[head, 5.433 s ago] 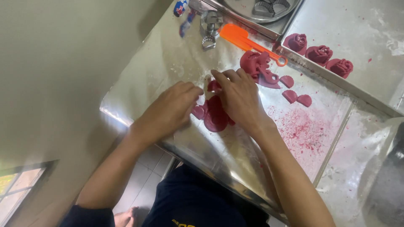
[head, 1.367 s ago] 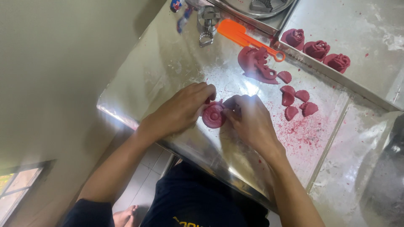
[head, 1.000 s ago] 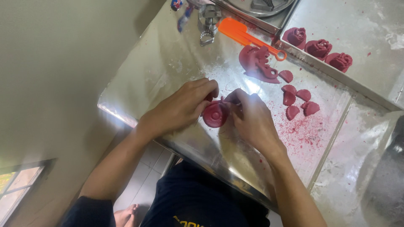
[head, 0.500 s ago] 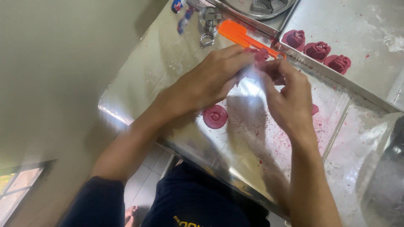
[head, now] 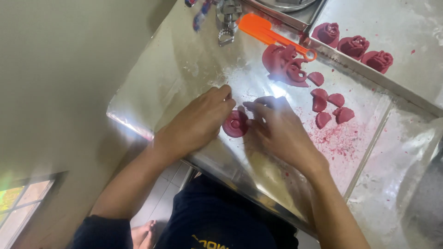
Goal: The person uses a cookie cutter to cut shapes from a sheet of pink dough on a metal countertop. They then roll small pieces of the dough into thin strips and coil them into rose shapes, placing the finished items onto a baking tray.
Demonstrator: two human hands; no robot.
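a small red dough disc [head: 235, 124] with a raised knob in its middle is seen near the centre of the frame, lying flat on the shiny metal tabletop [head: 184, 69]. the left hand [head: 200, 122] is placed on the left of the disc, its fingers bent and its fingertips touching the disc's upper left edge. the right hand [head: 277, 129] is placed on the right of the disc, its fingers stretched toward the upper left, with the fingertips touching the disc's right edge. the disc is thus pinched lightly between the two hands, and neither hand is closed into a fist.

above the hands, in the upper middle of the frame, a lump of red dough [head: 284, 64] with curled strips is found. just beside it, an orange scraper [head: 265, 30] lies slanted, its ring end touching the lump's right side. to the right of the hands, five small petal pieces [head: 334, 103] are scattered close together, and red crumbs [head: 341, 138] are spread below them. in the upper right, three finished dough roses [head: 353, 46] are set in a row on a separate tray [head: 415, 83]. at the top edge, a metal cutter [head: 226, 23] is partly seen. the lower middle of the frame is filled by a dark shirt [head: 217, 216], and a window [head: 23, 203] is seen in the lower left corner.
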